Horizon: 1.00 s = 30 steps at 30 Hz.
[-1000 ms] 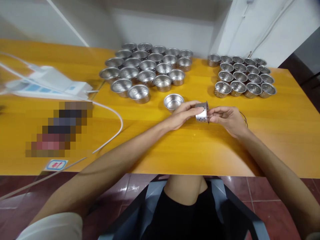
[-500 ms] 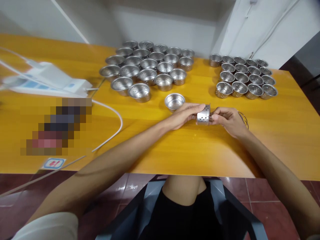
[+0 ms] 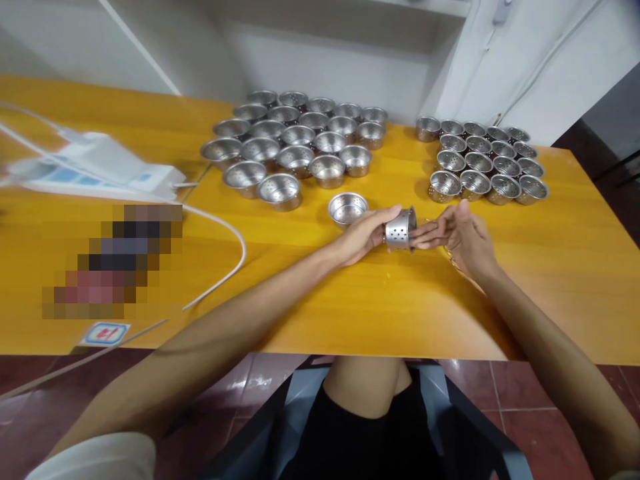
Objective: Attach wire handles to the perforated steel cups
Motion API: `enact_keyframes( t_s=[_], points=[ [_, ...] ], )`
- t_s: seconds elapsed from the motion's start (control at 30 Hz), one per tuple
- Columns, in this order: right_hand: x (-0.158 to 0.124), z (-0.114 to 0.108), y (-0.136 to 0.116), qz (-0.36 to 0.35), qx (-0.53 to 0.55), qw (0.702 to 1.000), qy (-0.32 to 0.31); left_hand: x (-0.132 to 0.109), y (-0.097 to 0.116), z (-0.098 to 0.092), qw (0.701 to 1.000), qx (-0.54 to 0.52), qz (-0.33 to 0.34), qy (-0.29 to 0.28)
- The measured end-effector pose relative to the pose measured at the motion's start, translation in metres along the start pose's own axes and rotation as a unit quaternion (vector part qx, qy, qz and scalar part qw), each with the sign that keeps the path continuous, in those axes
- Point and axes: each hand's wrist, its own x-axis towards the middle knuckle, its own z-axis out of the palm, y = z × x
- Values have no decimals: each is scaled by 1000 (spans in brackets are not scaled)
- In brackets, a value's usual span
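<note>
Small blue-bordered sticker (image 3: pixel 105 333) at table edge, red marks (too blurred to read)

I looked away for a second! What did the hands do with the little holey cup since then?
The left hand kept its grip on the perforated metal cup and tipped it so the rim points up-right. The right hand loosened, its fingers now stretched flat against the rim. The single bowl and both bowl groups stayed put on the table.

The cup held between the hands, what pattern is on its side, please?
Shiny silver cup dotted with small round holes; head view.
</note>
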Motion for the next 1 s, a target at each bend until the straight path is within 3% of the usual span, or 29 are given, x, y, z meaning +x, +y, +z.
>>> enact_keyframes(
  t_s=[0.13, 0.3, 0.47, 0.63, 0.77, 0.9, 1.0],
  points=[
    [0, -17, -4, -89, -93, 991, 44, -2, 5, 2, 1000, -11, -7, -27],
    [-1, -26, -3, -193, -225, 955, 4, -3, 6, 3, 999, -23, -4, -30],
    [-2, -27, -1, -134, -214, 966, -56, -3, 7, 3, 999, -16, -16, -25],
    [-2, -30, -2, -192, -315, 929, -16, -2, 7, 3, 999, -14, -27, -24],
    [-7, -23, -4, -197, -289, 937, -16, -2, 5, 2, 999, -7, -28, -28],
    [-11, -15, -2, -292, -393, 872, -20, -3, 2, 2, 1000, 15, -21, -16],
    [-11, -11, 0, -326, -451, 831, -26, -3, 1, 3, 999, 32, -12, -27]
  ],
)
